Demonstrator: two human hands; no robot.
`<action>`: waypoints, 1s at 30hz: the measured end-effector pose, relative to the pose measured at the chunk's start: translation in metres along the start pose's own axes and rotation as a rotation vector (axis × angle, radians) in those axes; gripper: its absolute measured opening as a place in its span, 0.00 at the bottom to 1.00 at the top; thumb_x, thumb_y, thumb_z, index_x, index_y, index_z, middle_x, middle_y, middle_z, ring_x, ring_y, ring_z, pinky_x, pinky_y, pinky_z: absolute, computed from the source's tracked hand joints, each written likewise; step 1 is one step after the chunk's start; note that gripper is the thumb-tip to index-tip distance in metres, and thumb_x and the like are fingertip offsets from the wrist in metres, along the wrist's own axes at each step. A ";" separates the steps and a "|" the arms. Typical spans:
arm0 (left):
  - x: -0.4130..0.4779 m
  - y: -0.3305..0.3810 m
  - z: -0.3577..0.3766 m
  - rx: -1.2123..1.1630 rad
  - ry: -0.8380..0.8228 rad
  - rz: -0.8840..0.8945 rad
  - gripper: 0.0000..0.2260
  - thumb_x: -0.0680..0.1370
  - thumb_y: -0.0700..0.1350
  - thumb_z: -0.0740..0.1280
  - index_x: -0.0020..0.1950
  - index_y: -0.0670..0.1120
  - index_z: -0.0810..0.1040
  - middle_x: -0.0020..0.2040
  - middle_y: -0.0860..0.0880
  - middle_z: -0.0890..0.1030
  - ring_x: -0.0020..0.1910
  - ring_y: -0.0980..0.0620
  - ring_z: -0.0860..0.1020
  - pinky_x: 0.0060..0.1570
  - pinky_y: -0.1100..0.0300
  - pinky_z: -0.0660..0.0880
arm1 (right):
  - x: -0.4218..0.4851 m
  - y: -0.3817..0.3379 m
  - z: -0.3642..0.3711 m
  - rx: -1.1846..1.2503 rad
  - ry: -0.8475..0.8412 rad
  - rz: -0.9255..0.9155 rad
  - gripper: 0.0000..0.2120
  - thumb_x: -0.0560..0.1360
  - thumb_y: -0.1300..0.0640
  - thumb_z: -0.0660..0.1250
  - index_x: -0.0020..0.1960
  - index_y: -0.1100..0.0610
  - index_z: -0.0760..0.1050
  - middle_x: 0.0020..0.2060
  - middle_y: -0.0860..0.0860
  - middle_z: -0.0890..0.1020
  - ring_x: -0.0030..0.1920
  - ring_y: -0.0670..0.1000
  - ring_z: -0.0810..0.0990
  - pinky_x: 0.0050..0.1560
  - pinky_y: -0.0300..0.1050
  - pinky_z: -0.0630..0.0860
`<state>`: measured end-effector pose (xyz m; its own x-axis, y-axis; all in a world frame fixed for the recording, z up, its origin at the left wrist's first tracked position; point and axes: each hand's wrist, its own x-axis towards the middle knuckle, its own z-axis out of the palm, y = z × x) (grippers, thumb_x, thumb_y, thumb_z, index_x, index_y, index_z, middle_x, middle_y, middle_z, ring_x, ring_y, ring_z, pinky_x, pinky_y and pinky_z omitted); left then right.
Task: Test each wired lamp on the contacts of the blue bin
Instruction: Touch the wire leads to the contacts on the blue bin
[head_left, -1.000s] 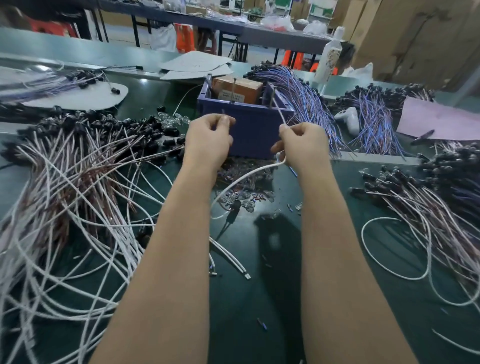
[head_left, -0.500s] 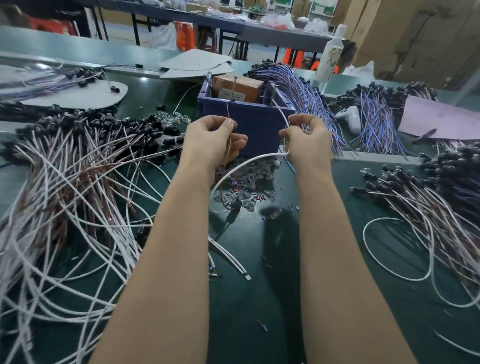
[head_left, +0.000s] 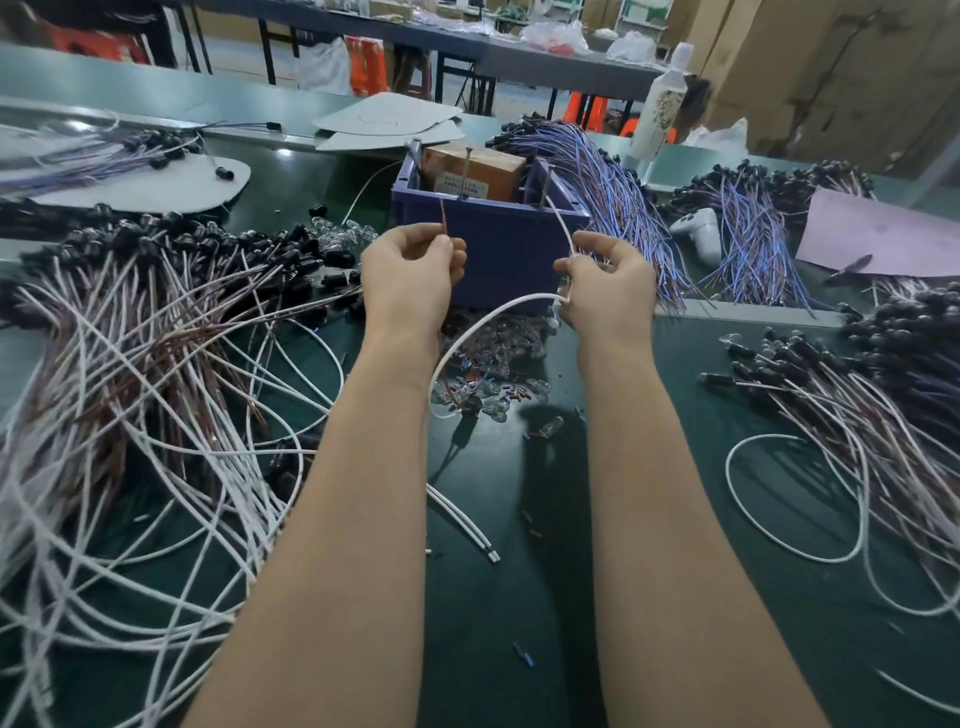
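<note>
Where the right hand grips, the white wire vanishes.

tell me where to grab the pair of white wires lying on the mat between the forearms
Pinch the pair of white wires just back from their cut ends, coming down from above, grip set across them. They lie flat and side by side on the green mat, ends free in the open, while the far stretch is hidden by the left forearm.
</note>
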<state>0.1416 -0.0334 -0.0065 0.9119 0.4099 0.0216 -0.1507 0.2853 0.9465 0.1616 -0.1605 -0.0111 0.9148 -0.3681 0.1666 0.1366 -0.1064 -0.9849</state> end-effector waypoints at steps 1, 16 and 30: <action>-0.001 -0.001 -0.001 -0.004 0.010 0.003 0.05 0.80 0.35 0.61 0.47 0.42 0.74 0.38 0.49 0.78 0.32 0.61 0.76 0.34 0.71 0.75 | 0.000 0.000 0.000 0.005 -0.002 0.003 0.11 0.76 0.65 0.59 0.48 0.50 0.74 0.36 0.49 0.80 0.32 0.47 0.72 0.33 0.41 0.69; 0.002 0.003 -0.001 -0.077 -0.022 -0.021 0.08 0.79 0.31 0.60 0.52 0.40 0.75 0.41 0.48 0.80 0.38 0.59 0.78 0.41 0.70 0.76 | 0.001 0.000 -0.002 -0.007 0.000 0.017 0.12 0.77 0.65 0.58 0.49 0.51 0.76 0.35 0.48 0.80 0.28 0.45 0.71 0.28 0.37 0.69; 0.003 -0.007 -0.002 0.138 -0.004 -0.036 0.11 0.81 0.45 0.62 0.39 0.45 0.71 0.31 0.50 0.71 0.21 0.59 0.66 0.25 0.66 0.64 | -0.004 -0.005 -0.003 -0.043 -0.054 -0.017 0.15 0.74 0.66 0.57 0.42 0.51 0.79 0.34 0.47 0.79 0.29 0.45 0.69 0.31 0.39 0.67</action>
<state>0.1449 -0.0323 -0.0133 0.9174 0.3978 -0.0118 -0.0642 0.1772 0.9821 0.1560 -0.1612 -0.0070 0.9318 -0.3154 0.1796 0.1372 -0.1522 -0.9788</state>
